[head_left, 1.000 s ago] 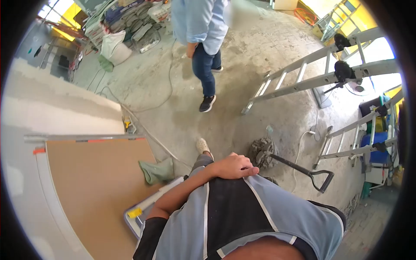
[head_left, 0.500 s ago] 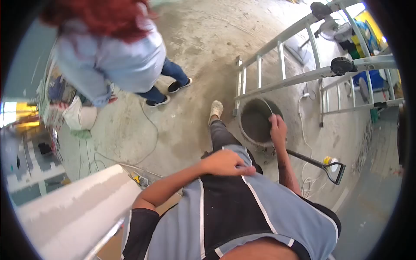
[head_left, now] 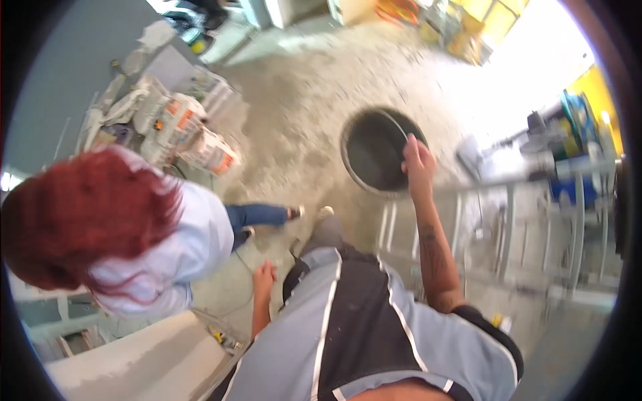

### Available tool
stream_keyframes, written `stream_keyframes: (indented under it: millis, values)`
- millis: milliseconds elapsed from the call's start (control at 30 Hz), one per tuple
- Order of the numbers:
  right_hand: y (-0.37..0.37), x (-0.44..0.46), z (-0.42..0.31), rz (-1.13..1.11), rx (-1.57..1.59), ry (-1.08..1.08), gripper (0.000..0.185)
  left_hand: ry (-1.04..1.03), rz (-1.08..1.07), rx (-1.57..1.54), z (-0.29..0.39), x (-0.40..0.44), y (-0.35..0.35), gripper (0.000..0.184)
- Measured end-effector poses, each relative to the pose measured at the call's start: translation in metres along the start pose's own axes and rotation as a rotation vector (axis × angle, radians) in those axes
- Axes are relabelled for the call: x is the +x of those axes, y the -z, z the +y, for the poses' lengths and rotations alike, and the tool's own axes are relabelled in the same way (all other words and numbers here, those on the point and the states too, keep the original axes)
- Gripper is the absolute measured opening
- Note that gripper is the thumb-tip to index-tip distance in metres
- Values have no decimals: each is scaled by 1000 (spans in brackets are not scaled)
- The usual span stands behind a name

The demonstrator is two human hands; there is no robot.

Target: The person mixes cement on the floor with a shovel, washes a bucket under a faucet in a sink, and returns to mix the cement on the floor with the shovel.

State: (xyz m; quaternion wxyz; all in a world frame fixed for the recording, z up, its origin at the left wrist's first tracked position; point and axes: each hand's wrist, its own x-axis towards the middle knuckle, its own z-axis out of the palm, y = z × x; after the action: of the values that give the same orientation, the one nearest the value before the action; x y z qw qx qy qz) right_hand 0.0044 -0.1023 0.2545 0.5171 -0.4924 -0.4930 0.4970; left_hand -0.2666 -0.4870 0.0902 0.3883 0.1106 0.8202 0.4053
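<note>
A dark round bucket (head_left: 350, 159) hangs out in front of me, its mouth facing up. Its thin pale handle arches over the opening, and my right hand (head_left: 419, 160) is closed around it. What lies inside looks dark and cannot be made out. My left hand (head_left: 265, 274) is at my left side near my hip, fingers curled in, with no object seen in it.
A person (head_left: 167, 227) in a pale shirt stands close on my left. Beyond are stacked bags (head_left: 180, 120) against the wall. A metal ladder (head_left: 508, 230) extends along my right. A pale board (head_left: 147, 357) with a grey band lies at lower left.
My right hand has raised the bucket and carried it forward, past the ladder. My left hand has dropped from my belly to my side. The view has turned, and the person now appears nearer.
</note>
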Motion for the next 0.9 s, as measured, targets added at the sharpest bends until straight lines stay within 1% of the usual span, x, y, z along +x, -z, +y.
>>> stream_keyframes:
  millis: [33,67,100,200,233,300,333,367,433,500,567,633,667,700,733,767,833,867,900]
  values:
    - [-18,27,3,-19,58,-17,42,76,20,-59,4,14,-7,42]
    - [-37,49,5,-1,41,-1,42,154,46,-123,21,29,-18,39]
    - [-52,72,11,-4,35,21,43,148,33,-187,36,47,-30,37]
    - [-100,146,26,0,113,22,42,-97,43,62,96,131,-67,33]
    - [-118,172,30,8,151,13,42,-108,67,44,135,159,-75,33]
    - [-151,221,36,18,216,16,41,-617,169,328,231,221,-85,30]
    - [-165,245,35,45,266,6,40,-635,152,316,283,248,-89,29]
    - [-173,269,33,28,264,20,40,-652,137,300,338,272,-95,28]
    - [-191,314,29,17,363,50,39,-718,131,261,443,312,-110,24]
    - [-211,356,24,35,343,52,39,-875,115,196,532,350,-131,20]
    - [-233,397,23,70,302,67,38,-1043,24,146,603,388,-157,19]
    - [-253,441,27,55,322,81,36,-1082,-158,308,664,416,-168,20]
    - [-263,464,31,41,312,90,36,-1089,-147,328,683,445,-176,20]
    - [-274,487,34,22,322,102,35,-1084,-181,348,696,477,-185,21]
    - [-287,514,38,2,328,117,35,-1077,-215,363,704,514,-194,23]
    - [-304,542,41,-6,336,120,35,-1063,-193,338,700,566,-206,27]
    - [-330,593,48,-3,336,113,36,-823,-192,359,663,678,-218,31]
    - [-343,621,51,-24,311,100,36,-601,-148,346,642,711,-213,33]
    - [-361,653,54,-75,280,109,36,-374,-105,329,607,746,-201,35]
